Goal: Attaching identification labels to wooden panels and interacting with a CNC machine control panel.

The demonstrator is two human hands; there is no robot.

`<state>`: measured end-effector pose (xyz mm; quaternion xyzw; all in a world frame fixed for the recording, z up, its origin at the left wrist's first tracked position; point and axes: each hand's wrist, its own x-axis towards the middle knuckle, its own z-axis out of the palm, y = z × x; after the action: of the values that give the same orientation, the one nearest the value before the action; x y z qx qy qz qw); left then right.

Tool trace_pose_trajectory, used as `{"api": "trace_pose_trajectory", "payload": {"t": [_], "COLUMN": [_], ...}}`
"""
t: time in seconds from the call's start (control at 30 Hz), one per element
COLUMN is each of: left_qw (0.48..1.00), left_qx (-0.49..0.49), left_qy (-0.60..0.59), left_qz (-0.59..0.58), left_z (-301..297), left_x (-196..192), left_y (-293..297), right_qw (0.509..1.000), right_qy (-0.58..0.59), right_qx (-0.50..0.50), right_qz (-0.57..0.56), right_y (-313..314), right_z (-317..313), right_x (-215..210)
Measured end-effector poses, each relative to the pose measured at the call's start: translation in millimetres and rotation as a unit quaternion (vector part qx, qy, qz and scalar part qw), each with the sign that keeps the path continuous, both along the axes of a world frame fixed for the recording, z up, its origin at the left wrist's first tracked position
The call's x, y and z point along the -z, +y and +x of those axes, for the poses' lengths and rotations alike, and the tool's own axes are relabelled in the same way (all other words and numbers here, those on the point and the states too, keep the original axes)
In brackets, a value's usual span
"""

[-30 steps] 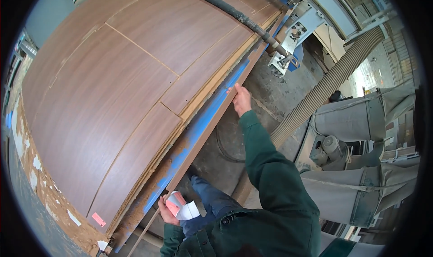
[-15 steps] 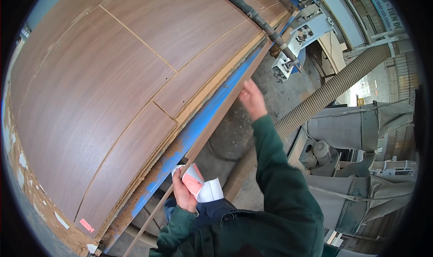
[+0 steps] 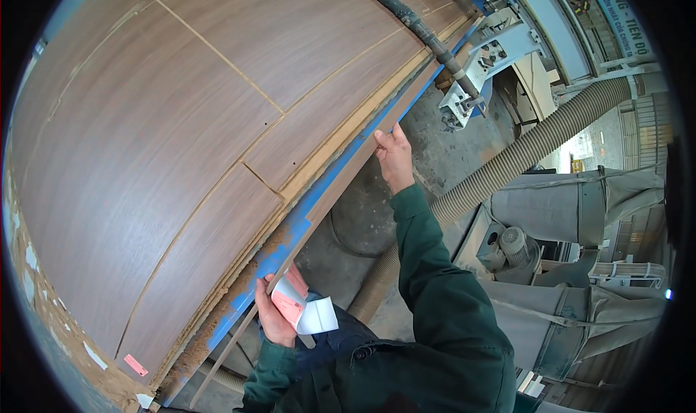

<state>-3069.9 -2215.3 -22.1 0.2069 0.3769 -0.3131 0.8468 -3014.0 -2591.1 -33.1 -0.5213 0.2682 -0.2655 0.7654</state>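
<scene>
A long, thin brown wood strip (image 3: 344,181) slants along the blue machine edge, its lower part narrower than its upper part. My right hand (image 3: 395,159) is closed on the strip's outer edge, thumb on top. Lower down, my left hand (image 3: 274,317) is closed around the narrow part of the strip. The same hand also holds a curled band of pink and white label stickers (image 3: 290,306), its white end hanging free. To the left lies a large brown wood-grain panel (image 3: 181,130), cut by several grooves. A small pink label (image 3: 135,364) sticks near its lower corner.
The blue machine edge (image 3: 286,250), dusted with sawdust, runs beside the panel. A black hose (image 3: 406,18) crosses the far end near a metal bracket (image 3: 471,79). A ribbed grey duct (image 3: 529,148) and grey dust bags (image 3: 540,206) stand at the right.
My right hand has come down onto the strip and gripped it. The strip has shifted toward the blue edge, and my left hand with the labels has moved slightly left.
</scene>
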Motion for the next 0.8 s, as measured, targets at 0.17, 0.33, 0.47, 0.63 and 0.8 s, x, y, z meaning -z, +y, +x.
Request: {"api": "trace_pose_trajectory", "payload": {"t": [0.17,0.33,0.47,0.63,0.8], "left_qw": [0.998,1.000,0.999,0.999,0.997], "left_qx": [0.056,0.024,0.032,-0.023,0.047], "left_qy": [-0.004,-0.007,-0.007,-0.012,-0.053], "left_qz": [0.021,0.000,0.001,0.034,0.016], "left_z": [-4.1,-0.8,12.5,37.8,47.9], "left_x": [-18.6,-24.7,-16.8,-22.2,-9.7], "left_y": [-4.5,-6.8,-17.8,-25.0,-10.2], "right_qw": [1.000,1.000,0.999,0.999,0.994], "right_qy": [0.012,0.024,0.028,0.012,0.087], "right_qx": [0.009,-0.015,-0.025,-0.025,-0.008], "right_qz": [0.002,-0.011,-0.035,-0.036,-0.070], "right_y": [0.6,-1.3,-17.6,-28.1,-35.8], "right_z": [-4.4,-2.5,6.1,30.1,40.4], "right_x": [-4.6,-12.2,0.8,-4.0,-6.4]}}
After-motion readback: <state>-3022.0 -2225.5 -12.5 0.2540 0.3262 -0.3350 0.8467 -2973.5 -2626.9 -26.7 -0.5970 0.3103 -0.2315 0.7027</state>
